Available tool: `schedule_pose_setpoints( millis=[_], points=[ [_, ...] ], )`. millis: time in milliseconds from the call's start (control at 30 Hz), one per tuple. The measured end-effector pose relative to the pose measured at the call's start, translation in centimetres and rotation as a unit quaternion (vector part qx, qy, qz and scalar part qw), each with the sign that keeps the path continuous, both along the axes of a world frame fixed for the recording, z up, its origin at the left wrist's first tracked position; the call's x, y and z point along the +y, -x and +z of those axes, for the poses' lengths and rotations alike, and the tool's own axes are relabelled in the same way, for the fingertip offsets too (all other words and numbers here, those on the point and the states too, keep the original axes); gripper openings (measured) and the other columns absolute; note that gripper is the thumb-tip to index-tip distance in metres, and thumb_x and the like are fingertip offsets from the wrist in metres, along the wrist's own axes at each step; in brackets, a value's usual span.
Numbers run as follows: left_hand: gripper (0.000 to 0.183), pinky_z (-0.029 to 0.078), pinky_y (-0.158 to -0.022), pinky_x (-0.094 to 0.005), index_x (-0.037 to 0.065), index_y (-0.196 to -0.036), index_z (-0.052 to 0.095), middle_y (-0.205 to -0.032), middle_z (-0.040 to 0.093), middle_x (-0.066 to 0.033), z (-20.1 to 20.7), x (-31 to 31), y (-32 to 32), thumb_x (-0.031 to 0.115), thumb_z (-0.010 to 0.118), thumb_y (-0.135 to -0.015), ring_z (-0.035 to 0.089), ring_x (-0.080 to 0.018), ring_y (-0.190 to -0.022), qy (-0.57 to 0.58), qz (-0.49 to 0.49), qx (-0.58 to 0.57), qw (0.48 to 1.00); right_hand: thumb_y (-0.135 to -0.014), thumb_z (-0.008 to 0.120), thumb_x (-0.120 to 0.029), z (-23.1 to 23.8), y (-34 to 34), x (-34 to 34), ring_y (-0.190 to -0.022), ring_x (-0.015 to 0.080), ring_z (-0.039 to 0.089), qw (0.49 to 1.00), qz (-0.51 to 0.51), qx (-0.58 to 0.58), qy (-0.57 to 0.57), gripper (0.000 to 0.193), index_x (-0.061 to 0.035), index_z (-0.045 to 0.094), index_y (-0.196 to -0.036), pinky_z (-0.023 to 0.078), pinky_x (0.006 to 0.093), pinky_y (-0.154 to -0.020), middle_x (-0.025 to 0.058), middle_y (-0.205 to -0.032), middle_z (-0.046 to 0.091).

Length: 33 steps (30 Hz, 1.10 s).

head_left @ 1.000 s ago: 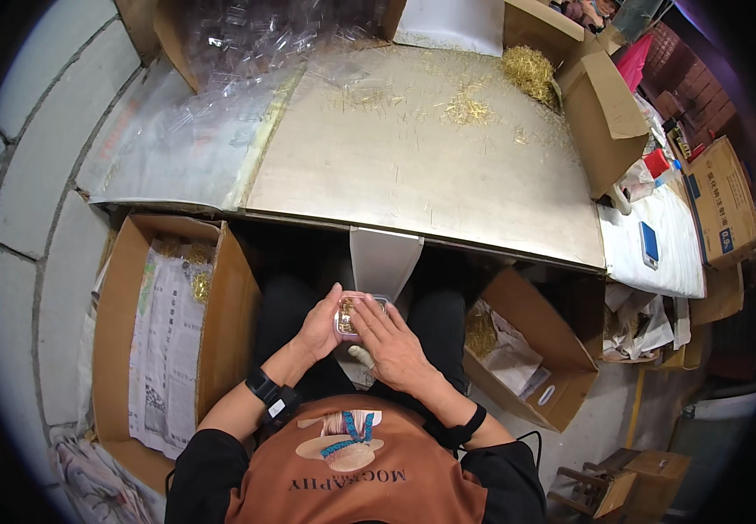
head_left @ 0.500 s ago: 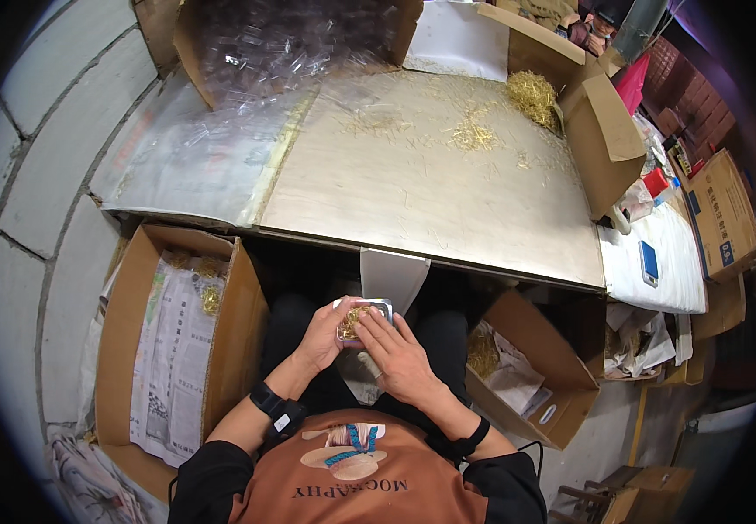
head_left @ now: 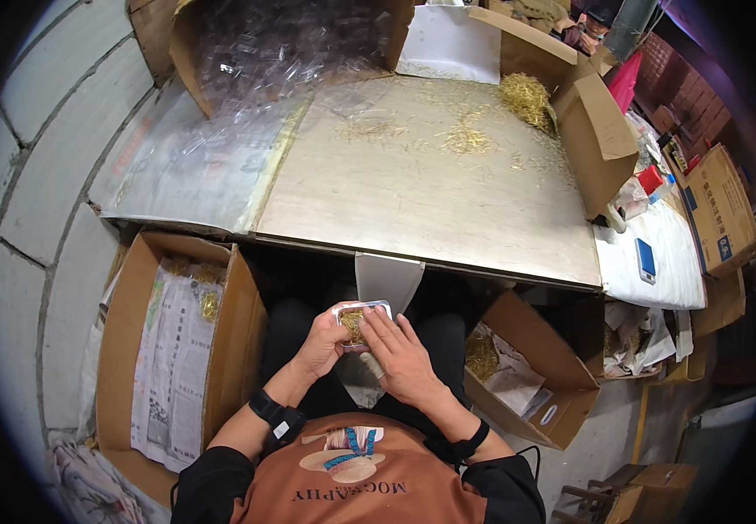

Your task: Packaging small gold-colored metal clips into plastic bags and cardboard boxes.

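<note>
Over my lap I hold a small clear plastic box (head_left: pixel 379 306) filled with thin gold-coloured pieces (head_left: pixel 352 324). Its left side is gripped by my left hand (head_left: pixel 322 342), with the thumb bent over the rim onto the pieces. My right hand (head_left: pixel 400 356) lies palm down across the right part of the box. Its fingers are stretched out and touch the contents, while a pale wrapped digit points out below the box. The palm hides the box's right side, and the fingertips under the box are out of sight.
Ahead is a worktable (head_left: pixel 413 192) with loose gold pieces and a gold heap (head_left: pixel 526 100). A carton of clear plastic boxes (head_left: pixel 295 52) lies at its far left. Open cartons flank my legs, a paper-lined carton (head_left: pixel 242 349) left, another carton (head_left: pixel 561 384) right. A blue device (head_left: pixel 646 259) sits at right.
My left thumb has come over the box's rim onto the gold pieces. My right fingers have shifted slightly right, uncovering more of the contents. The whole view has moved a little.
</note>
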<state>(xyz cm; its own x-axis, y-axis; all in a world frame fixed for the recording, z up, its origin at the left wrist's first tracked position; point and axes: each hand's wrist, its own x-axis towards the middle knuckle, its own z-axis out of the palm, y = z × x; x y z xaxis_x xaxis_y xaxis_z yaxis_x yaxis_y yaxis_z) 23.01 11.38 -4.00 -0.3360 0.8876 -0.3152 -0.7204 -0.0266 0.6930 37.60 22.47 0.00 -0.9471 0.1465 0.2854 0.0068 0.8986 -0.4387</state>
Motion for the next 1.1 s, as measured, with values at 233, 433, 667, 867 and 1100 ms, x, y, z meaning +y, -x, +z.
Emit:
schedule_pose_setpoints(
  millis=[233,433,667,867,1100],
  points=[
    [0.055,0.05,-0.092,-0.0374,0.004,-0.131,0.037,-0.125,0.05,-0.0104,0.1,0.2,-0.6,0.001,0.059,-0.081,0.055,-0.0213,-0.111,-0.113,0.004,-0.041,0.993,-0.081,0.063,-0.017,0.0,0.1,0.4,-0.134,0.0295,0.032,0.998,-0.006,-0.043,-0.043,0.057,-0.0013,0.043,-0.132,0.025,0.047,-0.108,0.0165,-0.143,0.035],
    [0.054,0.054,-0.087,-0.0359,0.003,-0.128,0.039,-0.12,0.052,-0.0129,-1.0,-1.2,1.5,-0.009,0.059,-0.079,0.058,-0.0231,-0.107,-0.056,0.005,0.005,0.998,-0.078,0.066,-0.01,0.5,2.2,3.2,-0.129,0.0365,0.037,0.992,-0.054,0.108,0.029,0.057,0.0024,0.044,-0.129,0.028,0.0455,-0.108,0.0216,-0.134,0.044],
    [0.043,0.059,-0.076,-0.0354,0.002,-0.124,0.044,-0.114,0.055,-0.0136,-4.3,-3.2,3.9,0.0,0.06,-0.084,0.061,-0.0225,-0.101,-0.038,-0.003,-0.051,0.998,-0.091,0.049,-0.036,-1.9,16.1,13.3,-0.135,0.0484,0.015,0.966,-0.255,-0.023,-0.036,0.069,0.0066,0.023,-0.139,0.016,0.0499,-0.111,0.0345,-0.144,0.017],
    [0.017,0.059,-0.051,-0.0291,0.002,-0.102,0.059,-0.09,0.064,-0.0103,-6.3,-2.3,2.7,0.008,0.062,-0.086,0.067,-0.019,-0.073,0.146,0.069,0.008,0.987,-0.091,0.046,-0.032,-1.2,22.5,21.3,-0.134,0.0478,0.02,0.958,-0.256,-0.086,-0.098,0.06,-0.0031,0.03,-0.14,0.02,0.05,-0.11,0.0229,-0.146,0.027],
    [0.025,0.059,-0.057,-0.0313,0.006,-0.109,0.059,-0.097,0.063,-0.0081,-7.0,-2.9,3.1,0.008,0.065,-0.084,0.065,-0.0188,-0.082,0.167,0.022,0.003,0.986,-0.084,0.048,-0.009,1.8,16.3,17.0,-0.131,0.0337,0.036,0.981,-0.1,-0.161,-0.036,0.05,-0.0094,0.044,-0.134,0.033,0.0365,-0.107,0.0181,-0.142,0.037]
  ],
)
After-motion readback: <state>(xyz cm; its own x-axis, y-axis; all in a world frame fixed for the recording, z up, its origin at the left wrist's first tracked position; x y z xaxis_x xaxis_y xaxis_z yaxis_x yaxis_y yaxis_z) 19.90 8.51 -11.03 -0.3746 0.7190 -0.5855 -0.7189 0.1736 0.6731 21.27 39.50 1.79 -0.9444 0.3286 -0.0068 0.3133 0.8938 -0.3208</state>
